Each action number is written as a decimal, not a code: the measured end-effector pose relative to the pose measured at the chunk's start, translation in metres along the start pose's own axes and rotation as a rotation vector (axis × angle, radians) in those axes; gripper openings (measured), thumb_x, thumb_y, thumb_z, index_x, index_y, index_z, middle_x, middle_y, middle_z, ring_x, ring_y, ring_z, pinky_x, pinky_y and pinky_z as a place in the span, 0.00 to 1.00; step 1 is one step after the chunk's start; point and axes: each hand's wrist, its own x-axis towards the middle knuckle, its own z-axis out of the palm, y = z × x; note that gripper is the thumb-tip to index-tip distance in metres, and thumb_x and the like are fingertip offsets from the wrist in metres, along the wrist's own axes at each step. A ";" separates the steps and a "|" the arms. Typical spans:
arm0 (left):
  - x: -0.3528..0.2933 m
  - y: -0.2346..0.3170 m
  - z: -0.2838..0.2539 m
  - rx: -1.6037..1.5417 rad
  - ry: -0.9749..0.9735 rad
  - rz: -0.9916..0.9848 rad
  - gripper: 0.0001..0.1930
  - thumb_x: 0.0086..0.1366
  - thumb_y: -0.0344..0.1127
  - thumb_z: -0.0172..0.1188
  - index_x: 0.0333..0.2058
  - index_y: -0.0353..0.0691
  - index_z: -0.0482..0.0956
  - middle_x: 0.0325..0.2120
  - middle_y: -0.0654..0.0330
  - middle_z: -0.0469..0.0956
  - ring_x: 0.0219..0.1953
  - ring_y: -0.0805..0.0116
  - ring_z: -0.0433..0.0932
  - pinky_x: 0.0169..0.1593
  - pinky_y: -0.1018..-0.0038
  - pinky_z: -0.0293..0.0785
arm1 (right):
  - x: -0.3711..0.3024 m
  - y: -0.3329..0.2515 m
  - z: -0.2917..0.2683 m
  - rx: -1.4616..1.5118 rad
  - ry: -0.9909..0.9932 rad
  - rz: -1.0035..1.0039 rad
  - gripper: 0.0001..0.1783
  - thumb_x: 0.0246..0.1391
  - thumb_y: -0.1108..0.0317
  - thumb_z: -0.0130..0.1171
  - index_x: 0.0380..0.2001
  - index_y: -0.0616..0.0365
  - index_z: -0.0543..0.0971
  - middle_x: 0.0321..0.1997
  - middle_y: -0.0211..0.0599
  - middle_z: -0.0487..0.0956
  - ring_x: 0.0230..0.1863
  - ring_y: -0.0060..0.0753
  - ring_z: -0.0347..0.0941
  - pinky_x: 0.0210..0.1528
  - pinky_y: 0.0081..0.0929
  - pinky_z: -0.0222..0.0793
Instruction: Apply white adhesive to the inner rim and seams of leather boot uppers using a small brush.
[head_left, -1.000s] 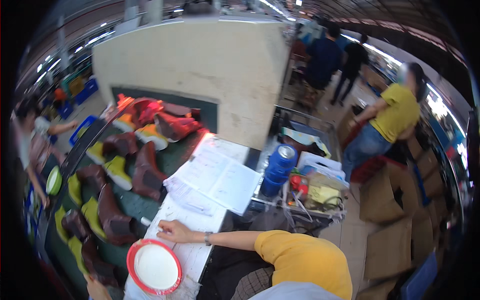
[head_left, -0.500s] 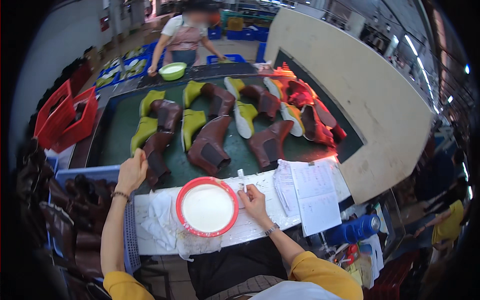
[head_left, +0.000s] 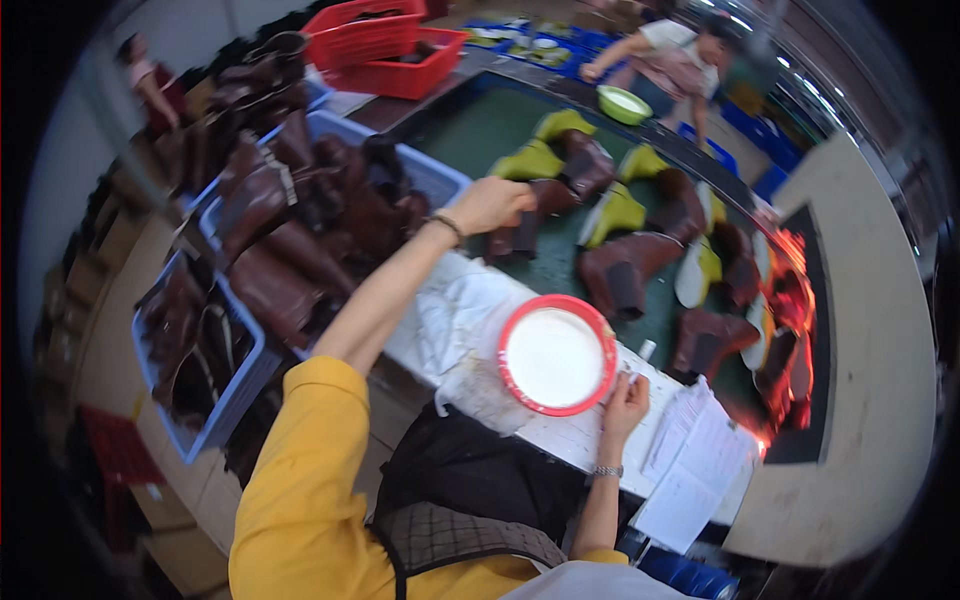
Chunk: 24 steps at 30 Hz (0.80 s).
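Note:
My left hand [head_left: 495,206] is closed, its fingers curled beside a brown boot [head_left: 552,198] on the green conveyor belt [head_left: 462,125]; whether anything is in the fingers is hidden by blur. Between the fingers of my right hand [head_left: 627,402] is a small brush with a white handle [head_left: 647,350], just right of a red-rimmed bowl [head_left: 510,375] filled with white liquid. More brown boots [head_left: 630,268] lie on the belt, paired with lime-green sole-shaped pieces [head_left: 612,213], some with white faces. A crumpled white cloth [head_left: 455,300] lies left of the bowl.
Blue crates [head_left: 440,172] of brown boots stand at my left, with red crates [head_left: 375,75] behind. Papers [head_left: 690,490] lie on the white bench to the right. A glowing red opening [head_left: 795,300] takes the belt's right end. Across, a person works near a green bowl [head_left: 622,105].
My view has swung left and tilted, so the boot crates show more fully. The left hand stays close to the nearest left boots. My right hand still holds the brush beside the bowl.

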 end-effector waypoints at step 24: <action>0.153 -0.081 -0.085 0.008 0.360 0.312 0.23 0.70 0.40 0.61 0.58 0.33 0.73 0.47 0.54 0.83 0.49 0.60 0.82 0.54 0.62 0.76 | 0.003 -0.005 0.010 -0.102 0.054 -0.088 0.15 0.59 0.57 0.64 0.34 0.58 0.74 0.21 0.41 0.74 0.21 0.35 0.72 0.27 0.33 0.66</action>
